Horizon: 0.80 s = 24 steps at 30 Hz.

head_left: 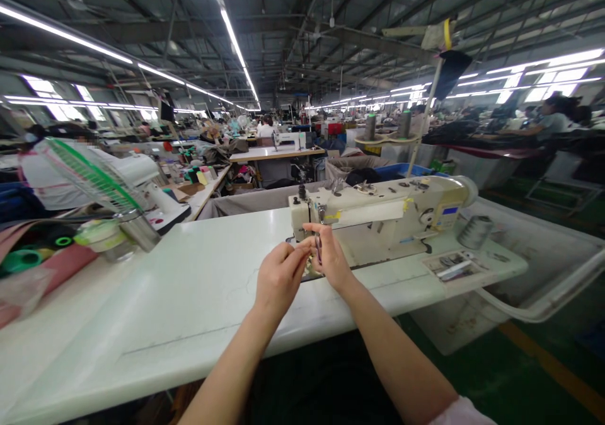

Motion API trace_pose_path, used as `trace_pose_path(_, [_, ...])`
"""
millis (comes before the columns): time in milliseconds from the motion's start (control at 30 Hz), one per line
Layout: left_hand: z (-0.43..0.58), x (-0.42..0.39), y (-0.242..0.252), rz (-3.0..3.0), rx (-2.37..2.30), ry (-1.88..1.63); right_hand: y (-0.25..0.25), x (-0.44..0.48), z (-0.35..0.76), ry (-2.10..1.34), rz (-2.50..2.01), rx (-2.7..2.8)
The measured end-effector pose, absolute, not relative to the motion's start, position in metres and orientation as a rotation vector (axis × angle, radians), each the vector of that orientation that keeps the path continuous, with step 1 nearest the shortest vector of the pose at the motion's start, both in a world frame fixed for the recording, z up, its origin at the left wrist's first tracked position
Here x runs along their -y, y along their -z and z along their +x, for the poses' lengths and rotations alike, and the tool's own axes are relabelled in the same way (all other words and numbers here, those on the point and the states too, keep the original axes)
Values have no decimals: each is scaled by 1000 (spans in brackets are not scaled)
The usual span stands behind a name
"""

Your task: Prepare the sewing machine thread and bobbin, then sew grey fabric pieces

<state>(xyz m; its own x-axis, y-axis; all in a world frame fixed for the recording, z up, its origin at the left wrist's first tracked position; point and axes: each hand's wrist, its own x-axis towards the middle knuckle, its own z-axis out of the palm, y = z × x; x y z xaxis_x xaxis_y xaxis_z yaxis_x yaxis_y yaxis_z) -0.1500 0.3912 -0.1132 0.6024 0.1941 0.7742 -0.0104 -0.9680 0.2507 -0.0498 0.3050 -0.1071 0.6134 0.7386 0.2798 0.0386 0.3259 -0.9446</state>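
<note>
My left hand (pixel 280 277) is at the needle end of a cream sewing machine (pixel 378 214), fingers pinched together. Whatever is between those fingertips is too small to make out. Close against it, my right hand (pixel 334 258) is raised with its fingers curled round a small dark, shiny tool (pixel 318 248); its kind is not clear. Both hands are just in front of the machine head and hide the needle and presser foot. The pale green machine table (pixel 203 286) lies under them.
A grey thread cone (pixel 475 232) and a recessed tray (pixel 456 266) of small tools are at the right. On the left stand a fan (pixel 101 173), a metal cup (pixel 138 228) and thread spools (pixel 21 260). A white bin (pixel 543 248) sits behind the table's right end.
</note>
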Motion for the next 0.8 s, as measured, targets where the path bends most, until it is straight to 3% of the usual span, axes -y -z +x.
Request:
trace_pose_path(400, [-145,-394,99,1747,-452,-898,106,-300,-45,-582,-1143,837])
trace_pose_path(600, [-142,-386,95,1677,-452,-866,117,-301,-42,-162,-1346,962])
trace_pose_path(800, [-132,-392,88,1586,-486,-1005,106,-274,-65,-204,-1218,974])
